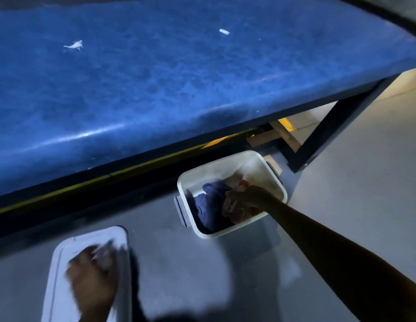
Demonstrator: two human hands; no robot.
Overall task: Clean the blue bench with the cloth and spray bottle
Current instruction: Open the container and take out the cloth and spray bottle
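The blue bench (156, 77) fills the upper part of the head view, with white specks (74, 45) on its padded top. Below its front edge a white plastic bin (255, 163) stands on the floor. Inside lie a dark blue cloth (209, 205) and a clear spray bottle with a red top (243, 184). My right hand (244, 201) reaches into the bin and is closed around the bottle. My left hand (93, 273), blurred, rests on the white bin lid (60, 275) at the lower left and holds it.
The bench's dark metal frame and leg (318, 135) run down at the right. Yellow and wooden pieces (283, 126) show under the bench. Grey floor (353, 182) spreads to the right and between lid and bin.
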